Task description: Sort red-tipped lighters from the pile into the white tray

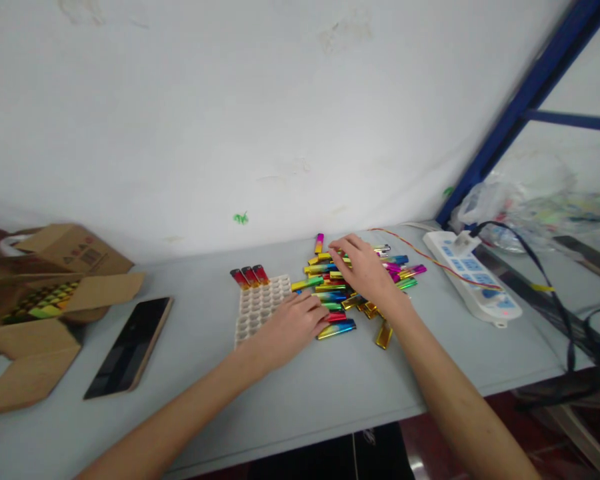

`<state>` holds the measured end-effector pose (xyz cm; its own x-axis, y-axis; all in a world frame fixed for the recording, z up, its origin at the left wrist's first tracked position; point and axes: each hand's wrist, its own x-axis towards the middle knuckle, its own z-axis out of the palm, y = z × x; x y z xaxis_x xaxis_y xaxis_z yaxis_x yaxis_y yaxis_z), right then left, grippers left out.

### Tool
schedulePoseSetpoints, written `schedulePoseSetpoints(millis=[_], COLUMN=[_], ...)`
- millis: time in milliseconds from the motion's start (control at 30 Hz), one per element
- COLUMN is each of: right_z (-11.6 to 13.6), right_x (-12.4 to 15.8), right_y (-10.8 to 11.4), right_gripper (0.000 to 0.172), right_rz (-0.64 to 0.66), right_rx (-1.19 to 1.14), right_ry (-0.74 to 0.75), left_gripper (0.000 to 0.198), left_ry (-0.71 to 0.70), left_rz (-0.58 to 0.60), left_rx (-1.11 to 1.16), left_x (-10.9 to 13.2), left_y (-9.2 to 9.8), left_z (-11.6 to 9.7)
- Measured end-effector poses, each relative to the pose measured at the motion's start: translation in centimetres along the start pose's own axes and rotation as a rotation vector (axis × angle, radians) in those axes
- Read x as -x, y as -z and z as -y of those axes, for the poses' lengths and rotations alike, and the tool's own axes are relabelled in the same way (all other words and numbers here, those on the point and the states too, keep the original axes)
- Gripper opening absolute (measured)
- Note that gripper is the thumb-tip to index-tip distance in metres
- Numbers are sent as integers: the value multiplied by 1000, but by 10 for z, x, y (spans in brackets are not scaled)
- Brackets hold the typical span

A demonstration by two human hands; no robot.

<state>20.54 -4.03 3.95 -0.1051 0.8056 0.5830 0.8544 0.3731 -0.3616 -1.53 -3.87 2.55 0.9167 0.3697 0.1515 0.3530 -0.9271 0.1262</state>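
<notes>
Head view is showing metallic lighter-shaped casings (330, 288) lying heaped on a grey desk (195, 373), under the right fingers and just beside the left ones. On the left hand (295, 325), the fingers are lying curled close together at the heap's near-left edge; whether they are pinching a casing, I cannot tell. The right hand (363, 267) is resting over the heap, thumb and fingers apart; any grip is hidden.

Trouble could be coming from the left hand, which is overlapping the white cell tray (263, 303) left of its fingers: a bump could be tipping the three red casings (250, 276) standing at the far-left edge. Slick, stacked casings could be sliding if the right fingers are pressing hard.

Most casings are lying with long axes running roughly left to right, including the blue-and-gold casing (337, 329) just right of the left fingertips. One gold casing (384, 335), nearer than the right fingers, is pointing roughly away.
</notes>
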Motion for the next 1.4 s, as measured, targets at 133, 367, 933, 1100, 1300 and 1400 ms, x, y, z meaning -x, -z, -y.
schedulePoseSetpoints(millis=[133, 367, 933, 1100, 1300, 1400], right_z=[2, -2, 7, 6, 8, 9], right_x=[0, 0, 3, 4, 6, 7], right_y=[1, 6, -8, -12, -15, -16], right_gripper=[25, 25, 21, 20, 19, 19], right_rz=[11, -28, -1, 24, 49, 51], right_rx=[-26, -33, -59, -57, -56, -61], right_ry=[9, -15, 44, 49, 18, 34], left_gripper=[22, 11, 39, 50, 46, 45], left_ry=[22, 124, 596, 674, 724, 755], left_rz=[41, -5, -333, -301, -245, -283], left_rx=[-126, 188, 1665, 1882, 1950, 1887], left_x=[-8, -1, 35, 40, 42, 42], left_y=[-8, 8, 16, 21, 19, 16], left_z=[-6, 0, 33, 35, 41, 40])
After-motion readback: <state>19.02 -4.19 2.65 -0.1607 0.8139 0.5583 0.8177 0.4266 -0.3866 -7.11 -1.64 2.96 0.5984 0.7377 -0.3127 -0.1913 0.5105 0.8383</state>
